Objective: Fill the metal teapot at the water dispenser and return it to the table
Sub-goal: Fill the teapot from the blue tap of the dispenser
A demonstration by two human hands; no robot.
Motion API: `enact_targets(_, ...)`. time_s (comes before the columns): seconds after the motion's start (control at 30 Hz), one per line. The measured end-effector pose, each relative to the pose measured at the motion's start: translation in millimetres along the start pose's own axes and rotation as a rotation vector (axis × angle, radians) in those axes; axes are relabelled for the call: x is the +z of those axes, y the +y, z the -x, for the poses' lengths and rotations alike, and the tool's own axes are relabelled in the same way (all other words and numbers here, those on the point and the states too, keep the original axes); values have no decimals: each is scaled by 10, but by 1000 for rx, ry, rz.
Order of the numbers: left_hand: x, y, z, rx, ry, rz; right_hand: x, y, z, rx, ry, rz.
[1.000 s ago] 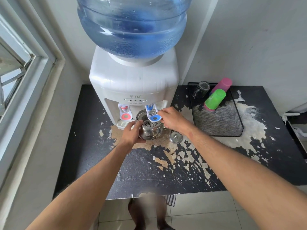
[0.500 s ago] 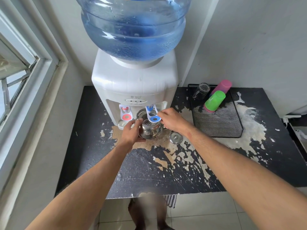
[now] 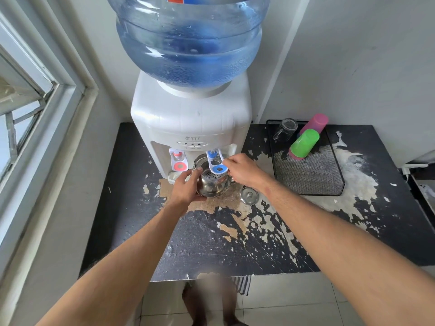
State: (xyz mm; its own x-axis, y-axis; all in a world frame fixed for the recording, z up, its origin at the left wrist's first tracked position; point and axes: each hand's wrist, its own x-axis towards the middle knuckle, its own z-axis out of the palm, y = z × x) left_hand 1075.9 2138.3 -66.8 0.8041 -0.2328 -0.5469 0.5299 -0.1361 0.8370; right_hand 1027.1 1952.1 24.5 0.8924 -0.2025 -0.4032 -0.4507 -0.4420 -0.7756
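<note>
Under the blue tap [image 3: 215,162] of the water dispenser [image 3: 190,123]: metal teapot [image 3: 213,184], gripped by left hand [image 3: 186,187]; right hand [image 3: 243,170] pinches the tap lever; lid [image 3: 249,196] beside on table [image 3: 131,208]; tray [image 3: 310,177] with cups [image 3: 304,143] to the right.

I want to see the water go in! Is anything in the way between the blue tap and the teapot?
Nothing visible. The left hand holds the lidless teapot straight under the blue tap, whose lever the right hand works. The lid lies on the table, off to the side.
</note>
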Motion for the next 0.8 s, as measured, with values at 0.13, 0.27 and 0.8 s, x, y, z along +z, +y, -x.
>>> enact_targets(0.13, 10, 4, 9, -7, -3, 31, 9, 24, -24, 1, -7, -3)
enact_targets(0.27, 13, 6, 13, -7, 2, 32, 4, 26, -32, 2, 0, 18)
enact_targets(0.8, 8, -15, -14, 6, -1, 39, -15, -5, -3, -4, 16, 58)
